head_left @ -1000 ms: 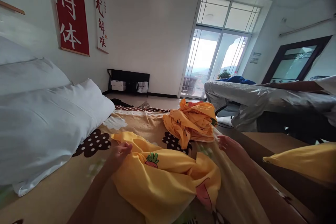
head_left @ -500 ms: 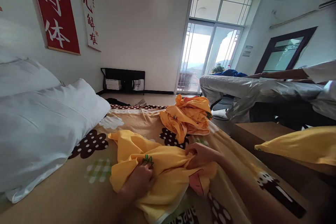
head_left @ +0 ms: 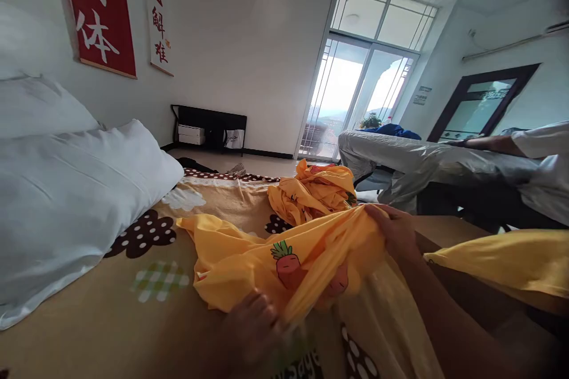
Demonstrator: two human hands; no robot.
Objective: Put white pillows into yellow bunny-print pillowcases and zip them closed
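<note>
Plainly, a yellow cloth (head_left: 222, 254) printed with carrots is stretched across the near part of the bed (head_left: 66, 331), between 2 hands. Its far right corner is gripped by the right hand (head_left: 395, 231), fingers closed over the fabric, and is held up off the patterned sheet. At its near edge the left hand (head_left: 255, 320) is blurred, but the fingers are seen curled into a fist and a taut fold is led straight to it, so the fabric is judged to be gripped there too. Because it is pulled from 2 places, tight diagonal creases are formed between the hands, while the left end, held by nothing, is left slack on the bed.

Just beyond, an orange bundle (head_left: 311, 186) is left crumpled near the bed's far edge, apart from the pillows. A white pillow (head_left: 89, 183) is laid at the left, with another behind it. At the right, a yellow piece (head_left: 507, 257) is rested over a brown surface (head_left: 444, 228); whether that is a box cannot be told.

Against the wall, a white box (head_left: 191, 134) and a white bag (head_left: 234, 139) are held in a black rack (head_left: 213, 121); their contents are hidden.
</note>
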